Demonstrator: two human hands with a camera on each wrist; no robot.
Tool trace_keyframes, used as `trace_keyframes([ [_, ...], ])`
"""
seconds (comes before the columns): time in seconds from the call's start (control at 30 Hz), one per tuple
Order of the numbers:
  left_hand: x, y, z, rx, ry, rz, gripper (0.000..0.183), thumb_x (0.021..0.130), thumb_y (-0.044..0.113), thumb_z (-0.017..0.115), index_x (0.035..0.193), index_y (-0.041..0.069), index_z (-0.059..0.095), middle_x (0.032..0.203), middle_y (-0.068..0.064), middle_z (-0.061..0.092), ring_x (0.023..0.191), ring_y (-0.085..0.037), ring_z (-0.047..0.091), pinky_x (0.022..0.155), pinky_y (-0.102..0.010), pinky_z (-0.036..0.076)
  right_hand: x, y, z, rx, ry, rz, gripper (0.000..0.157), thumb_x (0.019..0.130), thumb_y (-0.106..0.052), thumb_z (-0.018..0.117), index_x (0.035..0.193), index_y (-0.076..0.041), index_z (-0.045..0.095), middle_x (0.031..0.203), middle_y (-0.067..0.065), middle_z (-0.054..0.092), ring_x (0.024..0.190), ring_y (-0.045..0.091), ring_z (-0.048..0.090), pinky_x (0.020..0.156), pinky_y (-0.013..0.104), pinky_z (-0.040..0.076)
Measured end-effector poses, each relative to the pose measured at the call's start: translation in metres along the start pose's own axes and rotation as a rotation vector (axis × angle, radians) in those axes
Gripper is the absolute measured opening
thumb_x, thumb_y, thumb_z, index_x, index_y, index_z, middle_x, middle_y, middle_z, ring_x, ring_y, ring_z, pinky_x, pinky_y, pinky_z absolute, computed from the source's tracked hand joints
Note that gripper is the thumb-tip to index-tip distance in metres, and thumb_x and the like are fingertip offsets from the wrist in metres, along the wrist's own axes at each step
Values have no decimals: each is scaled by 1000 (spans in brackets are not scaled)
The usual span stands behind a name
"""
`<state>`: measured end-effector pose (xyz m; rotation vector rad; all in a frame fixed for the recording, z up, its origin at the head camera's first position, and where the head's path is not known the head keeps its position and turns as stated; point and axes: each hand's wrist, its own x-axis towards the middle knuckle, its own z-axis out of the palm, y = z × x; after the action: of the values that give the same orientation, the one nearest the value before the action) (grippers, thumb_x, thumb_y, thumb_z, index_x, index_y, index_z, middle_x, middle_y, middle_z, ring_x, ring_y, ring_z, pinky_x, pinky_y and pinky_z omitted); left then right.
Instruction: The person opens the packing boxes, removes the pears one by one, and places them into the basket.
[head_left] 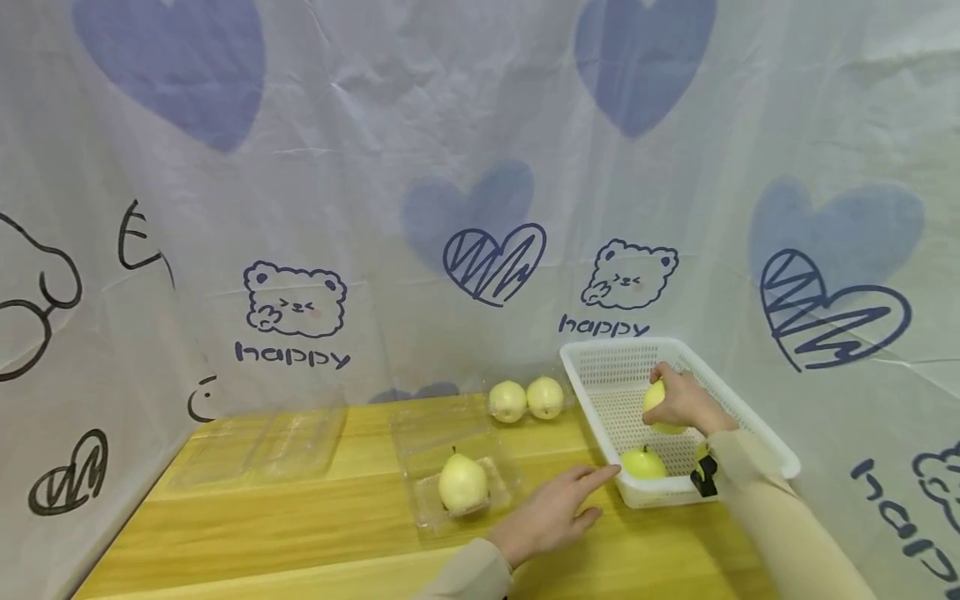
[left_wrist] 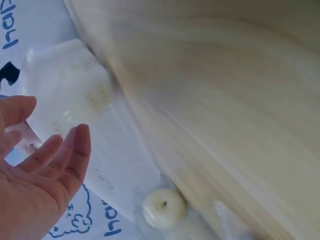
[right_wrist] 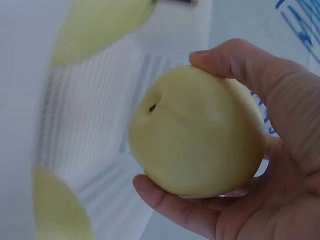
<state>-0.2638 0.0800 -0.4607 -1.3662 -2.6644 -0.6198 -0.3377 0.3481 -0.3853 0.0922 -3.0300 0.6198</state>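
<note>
My right hand (head_left: 686,398) grips a pale yellow pear (right_wrist: 197,132) inside the white plastic basket (head_left: 757,417), fingers and thumb around its sides. Another pear (head_left: 642,462) lies at the basket's near left corner. The right wrist view shows two pears in part, one pear (right_wrist: 100,30) at the top and one pear (right_wrist: 60,210) at lower left. My left hand (head_left: 551,510), fingers loosely extended and holding nothing, is by the basket's near left corner; whether it touches the rim I cannot tell. Left of it, one pear (head_left: 462,483) sits in an open clear plastic box (head_left: 420,500).
At the back, left of the basket, two pears (head_left: 507,402) sit in clear plastic packaging. Several transparent box parts (head_left: 292,442) lie at the left of the wooden table (head_left: 315,533). A printed curtain (head_left: 390,208) encloses the back and sides.
</note>
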Motion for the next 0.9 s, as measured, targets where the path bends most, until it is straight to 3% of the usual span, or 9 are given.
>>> trace_keyframes([
  [0.1,4,5,1,36,-1,26,68,97,23,62,156,28,27,145,-1,50,122,-13,57,93,-26,52,1,11,-6,-7,-45,42,64,70,-25,82,119,0,49,111,33,49,91,39,52,58,42,52],
  [0.3,8,8,7,96,-37,50,66,97,25,61,155,28,28,151,-3,44,130,-17,52,103,-30,48,2,29,-14,-89,-107,63,63,70,-26,84,118,4,56,109,34,47,93,38,48,70,47,51],
  [0.57,12,11,2,75,-67,33,66,96,21,61,155,27,31,151,-1,44,130,-15,52,103,-27,46,14,47,-16,-145,-157,45,60,73,-21,83,121,-3,52,108,31,42,87,35,51,71,48,50],
  [0.9,14,14,-1,66,-70,44,64,95,18,62,152,23,36,146,-2,50,125,-13,55,101,-23,47,28,35,-12,-202,-215,72,52,74,-17,84,118,-5,61,113,32,43,93,38,51,76,50,51],
])
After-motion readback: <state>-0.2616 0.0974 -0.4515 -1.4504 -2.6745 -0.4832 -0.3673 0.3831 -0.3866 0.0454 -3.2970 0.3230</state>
